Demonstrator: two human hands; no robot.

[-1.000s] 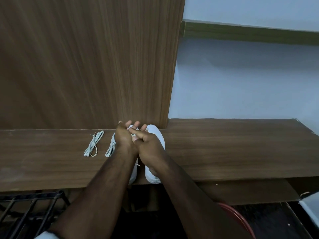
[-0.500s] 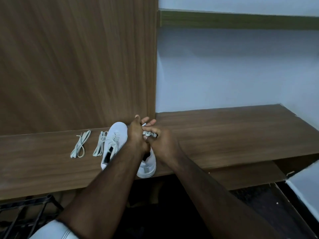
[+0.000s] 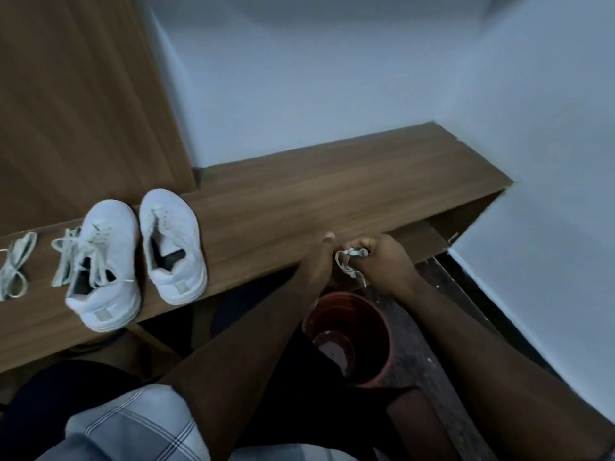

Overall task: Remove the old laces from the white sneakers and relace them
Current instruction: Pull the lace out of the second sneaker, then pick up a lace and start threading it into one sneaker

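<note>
I have the right hand [image 3: 382, 261] curled around a bunched old lace [image 3: 349, 261], held off the front edge of the wooden shelf [image 3: 332, 194], above the red bucket [image 3: 352, 331] on the floor. The left hand [image 3: 321, 257] sits just beside it; I cannot tell whether its fingers pinch the lace too. My worry is the trailing loop: it could snag on a finger as I let go, so the lace falls beside the bucket. I count two white sneakers: the right sneaker [image 3: 173, 241] looks laceless, the left sneaker [image 3: 104, 264] carries a loosened lace. Two more lace bundles lie on the shelf, one [image 3: 63, 257] touching the left sneaker, the other [image 3: 15, 264] further left.
</note>
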